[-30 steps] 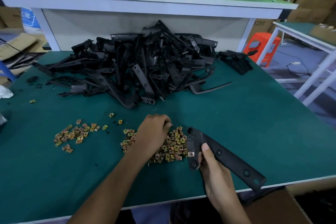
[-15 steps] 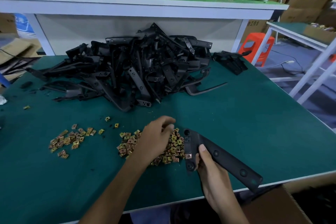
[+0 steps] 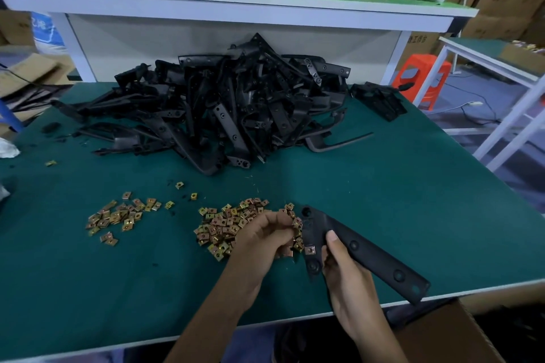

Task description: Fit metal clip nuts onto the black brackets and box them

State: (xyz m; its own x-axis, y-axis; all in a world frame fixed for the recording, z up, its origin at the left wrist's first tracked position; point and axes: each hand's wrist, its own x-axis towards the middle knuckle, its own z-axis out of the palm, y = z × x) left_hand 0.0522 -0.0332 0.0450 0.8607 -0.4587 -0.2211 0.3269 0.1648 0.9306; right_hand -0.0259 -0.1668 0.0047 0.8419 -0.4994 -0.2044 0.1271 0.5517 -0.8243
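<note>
My right hand (image 3: 345,274) grips a long black bracket (image 3: 368,253) near its left end, its far end reaching past the table's front edge. One brass clip nut (image 3: 310,250) sits on the bracket's edge beside my thumb. My left hand (image 3: 265,237) is lifted over the near pile of clip nuts (image 3: 227,227), fingers curled together; whether a nut lies between them is hidden. A second, smaller scatter of clip nuts (image 3: 118,216) lies to the left. A big heap of black brackets (image 3: 230,109) fills the back of the green table (image 3: 413,200).
A cardboard box (image 3: 445,333) stands below the table's front right corner. A small stack of black parts (image 3: 380,100) lies at the back right. A shelf above the table (image 3: 236,6) carries a carton, a bottle and rags. An orange stool (image 3: 424,76) stands right.
My left hand has pulled back from the nut pile toward me, with fingers curled, and turned closer to the bracket's end. The right hand and bracket have stayed nearly still.
</note>
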